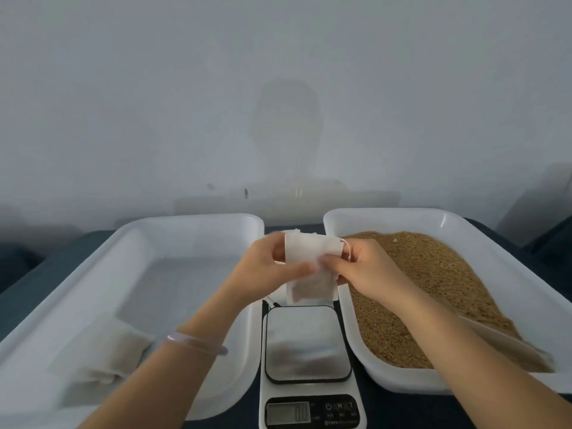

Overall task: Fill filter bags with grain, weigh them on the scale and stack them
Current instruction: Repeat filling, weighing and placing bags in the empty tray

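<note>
white bag [309, 264] | head: held above scale [308, 345], near grain [433, 289] | left hand [269, 264] and right hand [362, 267] each pinch it, likely to spread its mouth for filling | filled bags [102, 354] lie in left tray [198, 221]

Looked across a dark blue table [40, 267] at a plain, pale grey wall [123, 88] directly behind it, filling everything above the table's far edge. Noted a faint darker patch [288, 119], roughly oval, high above the table's middle. Found a small dark mark [246, 193] and two short pale strokes [298, 192] low down, just above the table's far edge, with a grey smudge [211, 186] a little left of them. Caught soft shadow [31, 218] banded along the wall's foot, beyond the table's left and right ends alike. Lit evenly and dimly, without hard glare.
</note>
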Demonstrator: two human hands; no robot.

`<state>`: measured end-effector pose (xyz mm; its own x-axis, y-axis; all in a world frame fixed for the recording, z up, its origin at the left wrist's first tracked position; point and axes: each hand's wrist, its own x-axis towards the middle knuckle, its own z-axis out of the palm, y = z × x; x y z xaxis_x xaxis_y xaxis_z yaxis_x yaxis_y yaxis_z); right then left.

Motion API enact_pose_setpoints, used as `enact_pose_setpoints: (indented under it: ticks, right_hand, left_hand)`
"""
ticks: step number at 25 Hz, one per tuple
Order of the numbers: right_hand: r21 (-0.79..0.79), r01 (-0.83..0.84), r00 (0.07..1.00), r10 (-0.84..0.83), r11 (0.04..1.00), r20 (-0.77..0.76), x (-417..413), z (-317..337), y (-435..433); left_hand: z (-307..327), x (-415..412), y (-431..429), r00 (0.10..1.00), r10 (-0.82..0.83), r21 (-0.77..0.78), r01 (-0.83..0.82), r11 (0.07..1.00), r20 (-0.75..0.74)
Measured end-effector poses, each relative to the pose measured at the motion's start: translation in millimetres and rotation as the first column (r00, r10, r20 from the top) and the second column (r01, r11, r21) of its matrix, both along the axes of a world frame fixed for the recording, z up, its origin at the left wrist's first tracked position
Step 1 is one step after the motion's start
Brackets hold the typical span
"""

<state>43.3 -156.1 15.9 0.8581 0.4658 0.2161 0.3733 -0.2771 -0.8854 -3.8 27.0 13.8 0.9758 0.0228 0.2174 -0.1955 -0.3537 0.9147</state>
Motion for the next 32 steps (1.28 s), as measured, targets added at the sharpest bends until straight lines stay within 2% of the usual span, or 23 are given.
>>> enact_pose_setpoints:
  ticks: [2,3,6,10,11,14,18,24,32]
  right_hand:
    - [-0.138,-0.031,0.993,0.046,0.990,0.110,-1,-5,6]
    - [-0.239,-0.066,0.984,0.103,0.969,0.144,-2,-7,7]
    - [-0.478,-0.118,0.965,0.215,0.870,0.153,-1,-14,12]
    - [-0.578,-0.115,0.970,0.217,0.808,0.111,1,-26,14]
    - [-0.611,-0.126,0.963,0.245,0.781,0.115,1,-28,15]
    - [-0.752,-0.113,0.928,0.338,0.649,0.153,2,-31,17]
    - [-0.775,-0.021,0.913,0.328,0.632,0.243,3,-34,18]
    - [-0.844,0.023,0.915,0.329,0.535,0.234,0,-34,33]
    - [-0.832,0.074,0.911,0.301,0.550,0.281,0,-41,33]
  left_hand:
    - [-7,0,8,0.999,-0.004,0.275,0.018,0.961,-0.049]
    - [-11,1,9,0.998,0.010,0.330,0.012,0.944,-0.065]
    - [-22,2,7,0.997,-0.015,0.369,0.042,0.929,-0.077]
    - [-35,3,4,0.993,0.032,0.547,0.038,0.836,-0.117]
    - [-36,4,4,0.993,0.014,0.605,0.061,0.794,-0.118]
    - [-34,2,0,0.992,-0.049,0.805,0.120,0.582,-0.113]
    - [-36,2,-2,0.996,-0.011,0.870,0.080,0.487,-0.085]
    - [-36,3,-8,0.993,0.013,0.918,0.104,0.384,-0.118]
    - [-37,4,-6,0.994,-0.016,0.932,0.104,0.346,-0.105]
